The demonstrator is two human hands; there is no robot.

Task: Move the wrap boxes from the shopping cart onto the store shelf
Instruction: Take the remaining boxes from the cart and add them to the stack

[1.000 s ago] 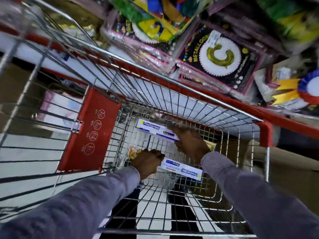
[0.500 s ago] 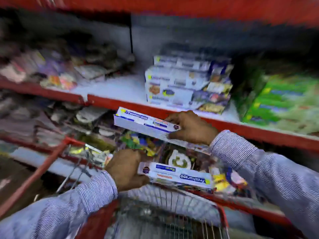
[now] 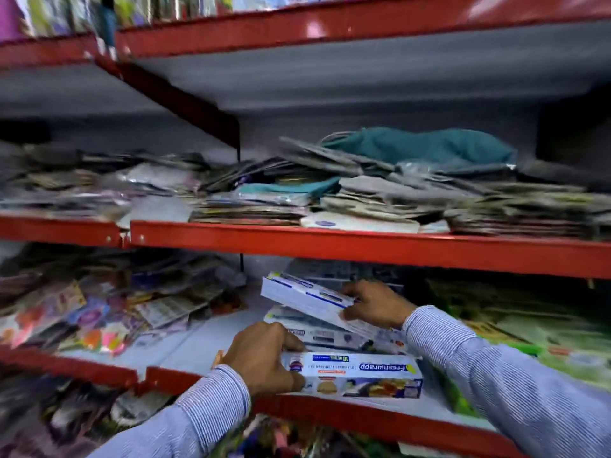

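My left hand [image 3: 264,357] grips the left end of a white and blue wrap box [image 3: 357,375] that lies at the front edge of the red-edged store shelf [image 3: 363,419]. My right hand [image 3: 375,304] holds a second wrap box [image 3: 304,297], tilted with its left end up, above a stack of wrap boxes [image 3: 330,335] standing further back on the same shelf. The shopping cart is out of view.
Colourful packets [image 3: 82,319] lie on the shelf to the left, green packages [image 3: 545,342] to the right. The shelf above [image 3: 363,246] carries piles of flat packets and a teal cloth item [image 3: 423,147]. White bare shelf surface [image 3: 185,345] shows left of the boxes.
Both hands lifted a box each out of the cart and carried them up and forward onto the shelf. The view swung from the cart to the shelves.
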